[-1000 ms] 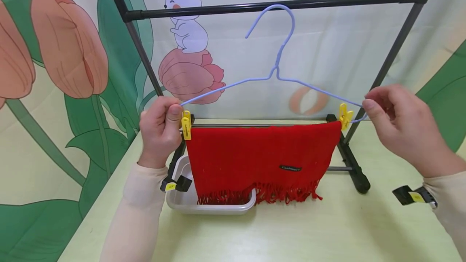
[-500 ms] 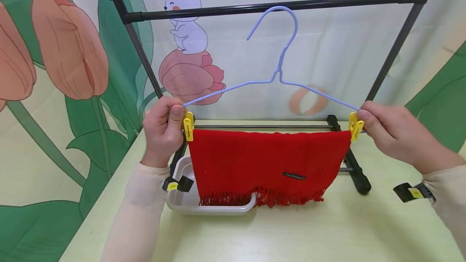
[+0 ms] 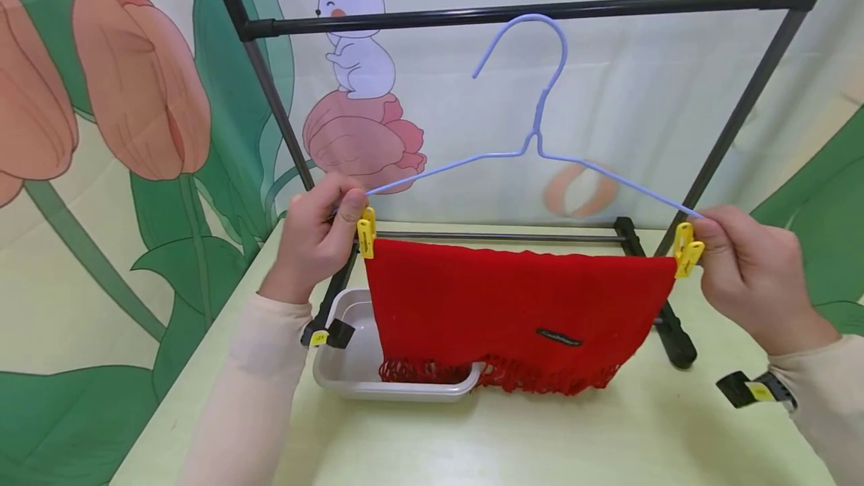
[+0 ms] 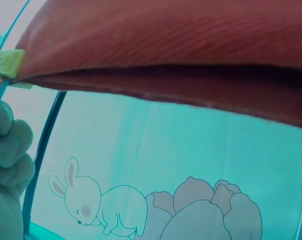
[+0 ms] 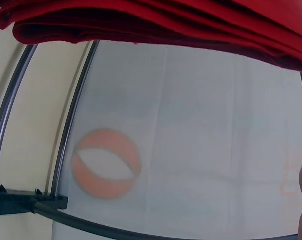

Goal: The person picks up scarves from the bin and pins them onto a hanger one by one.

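Note:
A lilac wire hanger (image 3: 486,156) is held up by its two ends, its hook overlapping the rack's top bar in the head view. My left hand (image 3: 317,235) grips the left end, thumb against the wire. At the opposite end my right hand (image 3: 756,272) pinches the wire corner. From the hanger hangs a folded red fringed scarf (image 3: 520,306) with a small dark label. One yellow clothespin (image 3: 367,232) clips its left top corner, another yellow clothespin (image 3: 687,250) its right. In the left wrist view, curled fingers (image 4: 10,145) show beside the clothespin.
A black garment rack (image 3: 432,19) stands behind the hanger, its feet on the pale table (image 3: 540,441). A light grey plastic tub (image 3: 405,394) sits partly behind the scarf. The backdrop is printed with tulips and a rabbit.
My right hand has closed on the hanger's right end and come down slightly. Hanger, scarf and left hand have shifted to the right in view, the hanger's right side now lower.

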Demonstrator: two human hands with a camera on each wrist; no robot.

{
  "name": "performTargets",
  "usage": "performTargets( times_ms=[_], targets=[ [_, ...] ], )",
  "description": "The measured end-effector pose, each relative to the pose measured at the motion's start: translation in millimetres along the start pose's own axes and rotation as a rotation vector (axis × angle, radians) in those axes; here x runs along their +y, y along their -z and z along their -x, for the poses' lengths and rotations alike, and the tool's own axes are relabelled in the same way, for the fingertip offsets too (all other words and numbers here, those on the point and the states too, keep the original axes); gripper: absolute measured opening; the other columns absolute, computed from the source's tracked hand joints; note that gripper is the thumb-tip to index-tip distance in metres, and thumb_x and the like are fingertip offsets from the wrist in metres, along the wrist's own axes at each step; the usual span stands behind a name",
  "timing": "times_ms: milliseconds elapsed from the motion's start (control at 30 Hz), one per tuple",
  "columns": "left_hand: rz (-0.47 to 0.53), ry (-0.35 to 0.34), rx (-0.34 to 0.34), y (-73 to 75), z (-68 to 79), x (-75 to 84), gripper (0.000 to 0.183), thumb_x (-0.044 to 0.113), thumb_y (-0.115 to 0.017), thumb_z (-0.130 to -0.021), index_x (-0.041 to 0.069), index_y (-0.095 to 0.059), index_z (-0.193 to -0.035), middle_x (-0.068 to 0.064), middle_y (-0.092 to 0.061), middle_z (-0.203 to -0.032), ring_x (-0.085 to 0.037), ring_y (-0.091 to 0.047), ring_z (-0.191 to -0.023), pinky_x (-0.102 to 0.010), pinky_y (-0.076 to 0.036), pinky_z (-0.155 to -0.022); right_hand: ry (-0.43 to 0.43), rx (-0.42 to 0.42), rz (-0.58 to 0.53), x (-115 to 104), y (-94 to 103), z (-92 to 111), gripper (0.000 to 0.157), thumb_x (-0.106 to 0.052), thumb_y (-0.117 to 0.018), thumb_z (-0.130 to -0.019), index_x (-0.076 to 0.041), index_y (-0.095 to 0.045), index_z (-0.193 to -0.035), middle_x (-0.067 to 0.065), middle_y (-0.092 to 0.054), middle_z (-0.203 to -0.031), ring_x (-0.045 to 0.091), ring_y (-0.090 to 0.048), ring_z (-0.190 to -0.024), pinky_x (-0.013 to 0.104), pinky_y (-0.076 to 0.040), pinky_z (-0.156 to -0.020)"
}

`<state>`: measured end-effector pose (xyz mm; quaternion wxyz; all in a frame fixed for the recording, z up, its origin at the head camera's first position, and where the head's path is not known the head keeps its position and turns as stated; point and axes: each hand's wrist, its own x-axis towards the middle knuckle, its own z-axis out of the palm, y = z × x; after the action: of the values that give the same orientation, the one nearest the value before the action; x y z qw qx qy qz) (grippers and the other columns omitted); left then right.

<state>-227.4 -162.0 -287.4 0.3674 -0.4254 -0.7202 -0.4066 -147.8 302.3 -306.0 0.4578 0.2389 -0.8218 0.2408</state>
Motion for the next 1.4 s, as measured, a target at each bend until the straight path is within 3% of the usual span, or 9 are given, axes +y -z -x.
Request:
performTargets(
  times_ms=[233,333,467,667,800,933,1100,1233,1400],
  targets=[
    [0.055,0.182,-0.004,5.8,-4.3,-7.7,0.042,0.032,-0.051,-0.115,-0.005,-0.063,-0.099,-0.011,-0.059,-0.07,-0.009,-0.055,-0.062,-0.02,-0.049,-0.059,-0.032,0.11,0.009,-5,1.4,2,0.053,-0.033,-0.052,-0.115,0.011,-0.066,-0.089,0.013,-0.057,-0.066,-0.014,-0.04,-0.063,-0.003,-0.036,-0.074],
    [-0.001,0.364,0.11,10.0,-3.8,-19.0,0.034,0.023,-0.052,-0.115,-0.004,-0.067,-0.099,-0.012,-0.064,-0.071,-0.007,-0.062,-0.063,-0.022,-0.047,-0.056,-0.041,0.146,0.001,-6,3.0,1,0.049,-0.026,-0.054,-0.114,0.013,-0.065,-0.087,0.018,-0.059,-0.067,-0.02,-0.042,-0.068,-0.004,-0.038,-0.079],
    [-0.136,0.671,0.277,16.2,2.6,-45.0,0.035,0.032,-0.057,-0.113,0.001,-0.071,-0.109,-0.01,-0.07,-0.085,-0.006,-0.064,-0.078,-0.025,-0.044,-0.065,-0.063,0.184,0.0,-5,5.3,0,0.046,-0.021,-0.056,-0.113,0.015,-0.063,-0.087,0.022,-0.06,-0.069,-0.026,-0.042,-0.077,-0.004,-0.04,-0.083],
    [-0.18,1.004,0.28,24.2,24.2,-85.7,0.05,0.041,-0.063,-0.11,0.008,-0.06,-0.147,-0.012,-0.065,-0.142,-0.022,-0.062,-0.13,-0.038,-0.051,-0.112,-0.093,0.167,0.031,-2,7.9,0,0.043,-0.018,-0.056,-0.114,0.017,-0.063,-0.091,0.024,-0.061,-0.073,-0.026,-0.04,-0.079,-0.003,-0.039,-0.085],
    [-0.103,1.058,0.253,24.6,30.4,-102.9,0.06,0.039,-0.066,-0.108,0.012,-0.052,-0.16,-0.009,-0.06,-0.158,-0.023,-0.059,-0.146,-0.042,-0.046,-0.124,-0.123,0.168,0.037,0,8.2,1,0.041,-0.016,-0.055,-0.114,0.018,-0.063,-0.093,0.013,-0.065,-0.076,-0.027,-0.042,-0.083,-0.003,-0.041,-0.087],
    [-0.081,1.046,0.239,22.7,28.9,-114.8,0.054,0.033,-0.069,-0.108,0.012,-0.058,-0.156,-0.011,-0.064,-0.153,-0.025,-0.062,-0.143,-0.044,-0.047,-0.122,-0.149,0.187,0.04,3,8.3,3,0.04,-0.016,-0.056,-0.113,0.018,-0.063,-0.093,0.001,-0.063,-0.08,-0.028,-0.044,-0.082,-0.003,-0.041,-0.086],
    [-0.114,1.042,0.24,21.4,27.4,-122.4,0.042,0.031,-0.068,-0.108,0.008,-0.069,-0.143,-0.015,-0.072,-0.14,-0.028,-0.068,-0.129,-0.045,-0.051,-0.115,-0.18,0.181,0.068,3,9.0,3,0.038,-0.013,-0.054,-0.114,0.018,-0.062,-0.093,0.027,-0.063,-0.079,-0.03,-0.042,-0.084,-0.004,-0.038,-0.088],
    [-0.139,1.04,0.239,22.5,27.6,-122.1,0.039,0.03,-0.067,-0.109,0.007,-0.07,-0.141,-0.016,-0.073,-0.136,-0.027,-0.068,-0.124,-0.044,-0.052,-0.112,-0.203,0.197,0.086,5,8.8,-1,0.035,-0.011,-0.055,-0.113,0.017,-0.062,-0.092,0.028,-0.062,-0.079,-0.03,-0.041,-0.082,-0.004,-0.038,-0.086],
    [-0.155,1.037,0.222,23.1,27.7,-121.7,0.04,0.031,-0.067,-0.109,0.007,-0.07,-0.141,-0.016,-0.074,-0.136,-0.029,-0.069,-0.125,-0.045,-0.052,-0.114,-0.234,0.235,0.088,9,3.8,-13,0.035,-0.012,-0.056,-0.112,0.015,-0.063,-0.091,-0.02,-0.059,-0.082,-0.028,-0.041,-0.078,-0.002,-0.038,-0.082]
  ],
)
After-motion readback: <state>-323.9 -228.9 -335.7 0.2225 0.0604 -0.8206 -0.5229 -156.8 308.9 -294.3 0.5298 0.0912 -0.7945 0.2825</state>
